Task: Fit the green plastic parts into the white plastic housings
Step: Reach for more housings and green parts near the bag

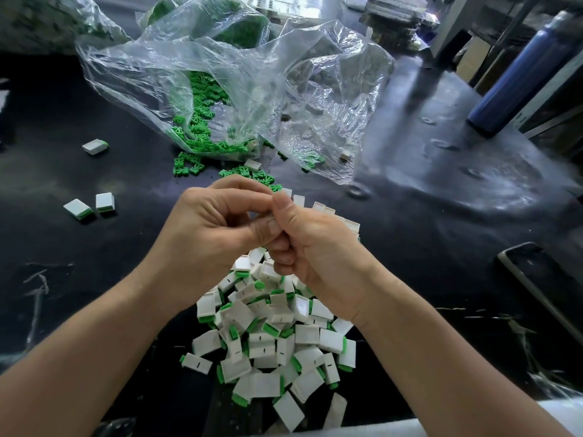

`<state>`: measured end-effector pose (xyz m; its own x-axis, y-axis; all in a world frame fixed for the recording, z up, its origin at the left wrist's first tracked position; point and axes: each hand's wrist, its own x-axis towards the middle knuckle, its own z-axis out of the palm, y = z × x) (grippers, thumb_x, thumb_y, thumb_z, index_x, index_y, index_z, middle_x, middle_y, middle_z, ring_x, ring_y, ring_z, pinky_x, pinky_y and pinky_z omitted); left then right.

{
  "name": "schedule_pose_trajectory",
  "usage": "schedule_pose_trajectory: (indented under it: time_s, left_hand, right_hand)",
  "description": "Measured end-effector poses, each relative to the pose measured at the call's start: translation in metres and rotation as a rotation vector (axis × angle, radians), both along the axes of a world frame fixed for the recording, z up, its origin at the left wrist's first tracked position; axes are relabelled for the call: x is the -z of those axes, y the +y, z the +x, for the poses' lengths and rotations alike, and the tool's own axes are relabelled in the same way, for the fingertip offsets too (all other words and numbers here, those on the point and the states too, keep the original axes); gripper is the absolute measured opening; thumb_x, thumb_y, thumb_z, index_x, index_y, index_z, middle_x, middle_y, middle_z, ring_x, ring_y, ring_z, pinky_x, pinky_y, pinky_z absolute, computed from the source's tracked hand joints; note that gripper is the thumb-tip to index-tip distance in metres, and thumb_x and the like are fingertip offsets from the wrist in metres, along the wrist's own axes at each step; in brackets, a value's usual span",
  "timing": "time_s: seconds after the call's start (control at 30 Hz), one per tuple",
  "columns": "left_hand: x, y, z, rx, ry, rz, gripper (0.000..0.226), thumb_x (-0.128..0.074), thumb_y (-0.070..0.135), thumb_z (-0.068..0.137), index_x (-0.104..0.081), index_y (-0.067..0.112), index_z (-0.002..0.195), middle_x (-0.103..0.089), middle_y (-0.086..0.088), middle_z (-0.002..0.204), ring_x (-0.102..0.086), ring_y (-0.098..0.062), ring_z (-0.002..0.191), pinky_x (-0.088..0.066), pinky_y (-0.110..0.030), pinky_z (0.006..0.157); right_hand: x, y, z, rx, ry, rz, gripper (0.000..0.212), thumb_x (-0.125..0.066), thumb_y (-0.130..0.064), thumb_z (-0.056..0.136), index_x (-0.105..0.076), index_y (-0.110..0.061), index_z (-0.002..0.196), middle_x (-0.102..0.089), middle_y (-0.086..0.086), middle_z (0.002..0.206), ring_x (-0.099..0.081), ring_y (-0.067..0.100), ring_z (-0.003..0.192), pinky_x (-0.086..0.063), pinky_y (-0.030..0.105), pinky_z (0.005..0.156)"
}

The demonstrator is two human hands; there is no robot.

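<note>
Head view: nearest, a heap of white housings (271, 339) with green fitted, too many to count, lies under the fingers. Left hand (208, 225) and right hand (309, 247) meet fingertip to fingertip, curled; what they pinch is hidden. Left lies open dark table (441, 216) with three stray finished pieces (78, 208). Beyond, green parts (195, 137) spill from a clear bag (252, 89). Right stand a phone (542, 279) and, farther, a blue bottle (517, 77).

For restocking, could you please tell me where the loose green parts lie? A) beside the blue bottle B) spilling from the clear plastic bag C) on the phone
B: the loose green parts sit in the mouth of the clear plastic bag and spill onto the table before it.
</note>
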<state>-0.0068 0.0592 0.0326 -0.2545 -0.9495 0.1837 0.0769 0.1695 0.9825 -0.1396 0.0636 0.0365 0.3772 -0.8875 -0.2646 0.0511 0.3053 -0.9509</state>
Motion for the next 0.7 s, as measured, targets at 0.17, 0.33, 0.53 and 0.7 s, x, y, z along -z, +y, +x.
schedule_pose_trajectory:
  time_s: [0.17, 0.33, 0.53, 0.7]
  left_hand:
    - [-0.003, -0.001, 0.0, 0.006, 0.059, 0.014, 0.022, -0.068, 0.017, 0.057, -0.074, 0.013, 0.079, -0.066, -0.001, 0.085, -0.064, -0.021, 0.057, -0.053, -0.023, 0.056]
    - [-0.006, 0.0, 0.001, 0.023, 0.049, 0.031, 0.023, -0.07, 0.016, 0.057, -0.074, 0.015, 0.079, -0.07, -0.003, 0.084, -0.065, -0.016, 0.058, -0.052, -0.019, 0.054]
    - [-0.008, -0.001, 0.004, 0.035, 0.001, 0.145, 0.021, -0.07, 0.011, 0.062, -0.076, 0.02, 0.08, -0.072, -0.001, 0.082, -0.056, -0.012, 0.062, -0.037, -0.015, 0.046]
    - [-0.011, 0.001, 0.003, 0.024, 0.02, 0.175, 0.021, -0.069, 0.016, 0.059, -0.075, 0.02, 0.079, -0.072, -0.002, 0.075, -0.051, -0.015, 0.062, -0.035, -0.016, 0.045]
  right_hand:
    - [-0.006, -0.006, -0.008, -0.124, -0.105, 0.107, 0.031, -0.038, -0.043, 0.085, -0.047, -0.013, 0.084, -0.039, -0.004, 0.057, -0.032, 0.006, 0.05, -0.028, 0.018, 0.049]
    - [-0.007, -0.008, -0.013, -0.138, -0.14, 0.131, 0.022, -0.039, -0.032, 0.084, -0.048, -0.012, 0.087, -0.042, -0.002, 0.061, -0.035, 0.007, 0.052, -0.03, 0.019, 0.051]
    - [-0.004, -0.009, -0.014, -0.113, -0.121, 0.109, 0.029, -0.045, -0.041, 0.073, -0.049, -0.012, 0.075, -0.044, -0.003, 0.058, -0.036, 0.007, 0.05, -0.031, 0.019, 0.05]
    - [-0.003, -0.009, -0.013, -0.119, -0.11, 0.093, 0.031, -0.045, -0.043, 0.073, -0.05, -0.013, 0.078, -0.045, -0.003, 0.059, -0.037, 0.007, 0.051, -0.033, 0.017, 0.049]
